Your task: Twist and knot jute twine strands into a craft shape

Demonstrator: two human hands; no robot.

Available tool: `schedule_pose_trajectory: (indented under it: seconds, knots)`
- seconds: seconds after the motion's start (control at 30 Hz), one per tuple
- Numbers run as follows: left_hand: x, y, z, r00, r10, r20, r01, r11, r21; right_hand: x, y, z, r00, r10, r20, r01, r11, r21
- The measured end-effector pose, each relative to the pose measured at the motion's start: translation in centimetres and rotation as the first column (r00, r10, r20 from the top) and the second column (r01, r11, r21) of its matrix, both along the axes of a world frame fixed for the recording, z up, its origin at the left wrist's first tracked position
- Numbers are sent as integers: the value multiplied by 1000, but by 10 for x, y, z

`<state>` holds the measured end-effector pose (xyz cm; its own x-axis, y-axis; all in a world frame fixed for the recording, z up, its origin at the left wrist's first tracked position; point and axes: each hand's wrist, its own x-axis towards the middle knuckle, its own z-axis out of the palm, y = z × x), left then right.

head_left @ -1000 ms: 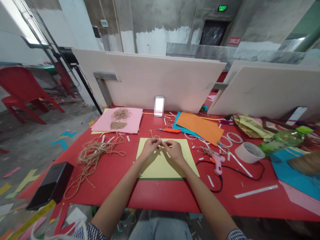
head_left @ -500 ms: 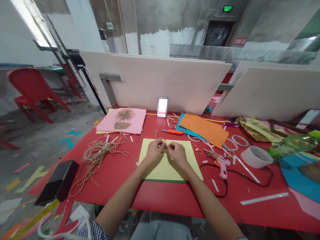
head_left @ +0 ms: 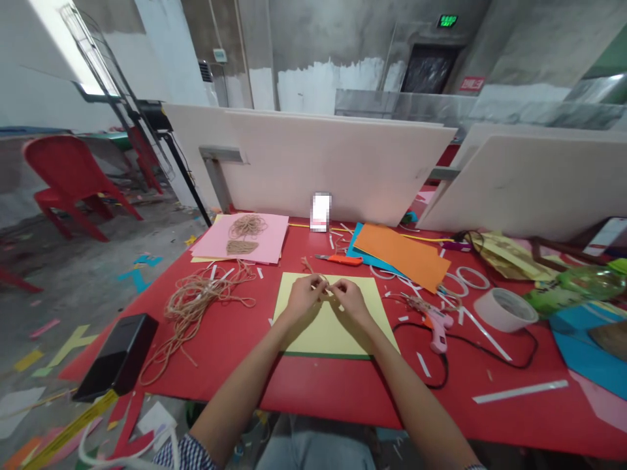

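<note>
My left hand [head_left: 302, 297] and my right hand [head_left: 349, 298] meet over a pale yellow sheet [head_left: 333, 326] on the red table [head_left: 313, 378]. Both pinch a short piece of jute twine [head_left: 313, 269] between their fingertips; its free end curls up and away toward the back. The fingers of both hands are closed on it. A loose tangle of the same twine [head_left: 196, 301] lies to the left of the yellow sheet.
A pink sheet [head_left: 267, 243] with two twine coils lies at the back left. An orange cutter [head_left: 337, 259], orange paper [head_left: 401, 254], a pink glue gun [head_left: 437, 324] with black cord, a tape roll [head_left: 502, 308] and a black box [head_left: 117, 356] surround the hands. White boards stand behind.
The camera has shifted slightly, so the scene sits a little to the right. My hands stay together on the twine with small finger movements.
</note>
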<state>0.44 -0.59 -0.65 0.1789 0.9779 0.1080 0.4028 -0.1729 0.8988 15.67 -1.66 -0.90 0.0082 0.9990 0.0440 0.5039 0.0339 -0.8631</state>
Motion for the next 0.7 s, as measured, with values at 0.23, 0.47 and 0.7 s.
schedule_pose_trajectory:
  seconds: [0.23,0.47,0.7]
  knots:
    - [-4,3,0,992,9,-123,-6,1000,21,3,2,0,999,-42,-21,44,992,118]
    - [-5,3,0,980,-3,-197,12,999,46,1,0,5,989,122,82,-133,980,148]
    - [-5,3,-2,948,34,-318,5,993,120,1,-4,9,971,128,202,-146,986,78]
